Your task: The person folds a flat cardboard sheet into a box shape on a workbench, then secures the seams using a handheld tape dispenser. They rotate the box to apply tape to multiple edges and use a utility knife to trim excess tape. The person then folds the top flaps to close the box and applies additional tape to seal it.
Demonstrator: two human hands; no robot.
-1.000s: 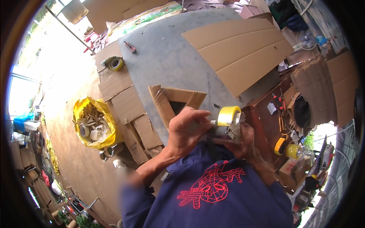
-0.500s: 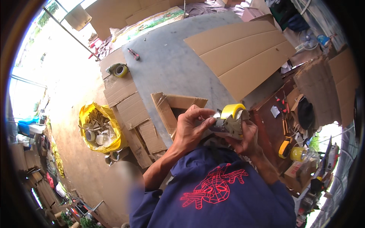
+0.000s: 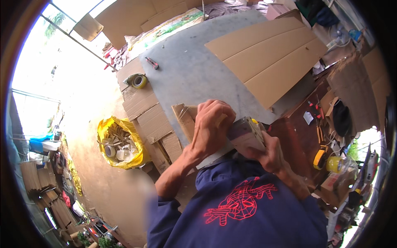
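Close in front of my chest, a tape dispenser (image 3: 247, 135) with a yellow roll is gripped in my right hand (image 3: 271, 153). The dispenser is tilted, and only a bit of yellow shows at its top. My left hand (image 3: 213, 124) sits at the dispenser's left side, its fingers curled together. Whatever those fingers pinch is hidden behind the back of the hand. Just beyond my left hand lies a folded cardboard piece (image 3: 182, 122) with raised edges, partly covered by the hand and wrist.
A large flat cardboard sheet (image 3: 269, 62) lies at the far right of the grey table (image 3: 182, 62). A utility knife (image 3: 151, 63) and tape rolls (image 3: 139, 81) sit at the table's left. A yellow bag (image 3: 144, 155) of scraps stands left; pliers, a tape measure (image 3: 320, 157) and boxes lie right.
My left hand has turned over and curled, now hiding more of the cardboard piece. The dispenser has tipped, so its yellow roll is mostly out of sight. The whole view has shifted slightly.
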